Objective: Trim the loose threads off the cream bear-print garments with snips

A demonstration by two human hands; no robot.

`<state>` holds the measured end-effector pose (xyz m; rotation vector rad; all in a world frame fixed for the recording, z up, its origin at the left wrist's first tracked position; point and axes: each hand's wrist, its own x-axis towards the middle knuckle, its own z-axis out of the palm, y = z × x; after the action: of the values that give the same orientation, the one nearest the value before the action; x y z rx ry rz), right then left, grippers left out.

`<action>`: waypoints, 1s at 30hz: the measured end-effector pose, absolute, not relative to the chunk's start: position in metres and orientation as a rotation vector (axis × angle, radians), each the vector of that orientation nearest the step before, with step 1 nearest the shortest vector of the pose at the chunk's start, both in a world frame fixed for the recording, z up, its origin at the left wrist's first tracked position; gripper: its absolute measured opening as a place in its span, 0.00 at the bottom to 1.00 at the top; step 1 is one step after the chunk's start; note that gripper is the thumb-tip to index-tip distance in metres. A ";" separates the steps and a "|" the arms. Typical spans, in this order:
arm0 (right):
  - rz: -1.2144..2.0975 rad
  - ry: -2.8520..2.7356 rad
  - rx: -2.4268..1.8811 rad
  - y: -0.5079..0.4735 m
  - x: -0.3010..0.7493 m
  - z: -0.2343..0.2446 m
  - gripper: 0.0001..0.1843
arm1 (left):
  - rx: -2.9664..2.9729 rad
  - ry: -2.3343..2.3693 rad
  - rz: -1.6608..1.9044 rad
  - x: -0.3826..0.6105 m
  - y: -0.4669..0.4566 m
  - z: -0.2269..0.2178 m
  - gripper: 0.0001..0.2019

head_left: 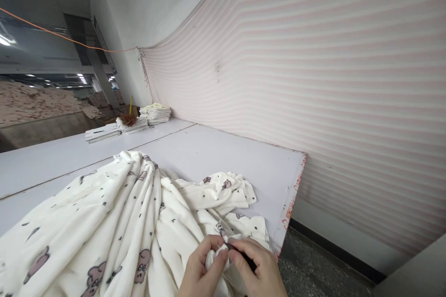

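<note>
A white fleece fabric (114, 222) printed with small pink animal shapes lies bunched on the pale table (223, 153), spreading toward the lower left. At the bottom edge, my left hand (202, 267) pinches a fold of this fabric between thumb and fingers. Pressed against it from the right, my right hand (256, 267) is closed round a thin dark tool (242, 256) whose tip meets the pinched fold. Both hands touch each other near the table's right corner.
A pink-and-white striped cloth (331, 79) hangs as a wall behind the table. Stacks of folded pale fabric (155, 113) and flat white pieces (102, 132) sit at the far end. The table's right edge (292, 190) drops to a dark floor (313, 269).
</note>
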<state>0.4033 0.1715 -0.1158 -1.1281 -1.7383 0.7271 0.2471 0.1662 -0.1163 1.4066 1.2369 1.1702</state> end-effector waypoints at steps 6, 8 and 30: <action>0.817 -1.693 -1.129 0.173 0.408 -0.117 0.12 | 1.394 1.248 1.159 0.247 0.166 -0.115 0.18; 0.864 -1.655 -1.137 0.173 0.409 -0.117 0.12 | 1.361 1.263 1.161 0.247 0.166 -0.115 0.19; 0.921 -1.603 -1.119 0.170 0.411 -0.123 0.11 | 1.488 1.292 1.089 0.246 0.166 -0.106 0.11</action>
<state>0.4107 0.1696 -0.1233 -1.1192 -1.6033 0.9207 0.2456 0.1663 -0.1060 1.4876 1.2920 1.0894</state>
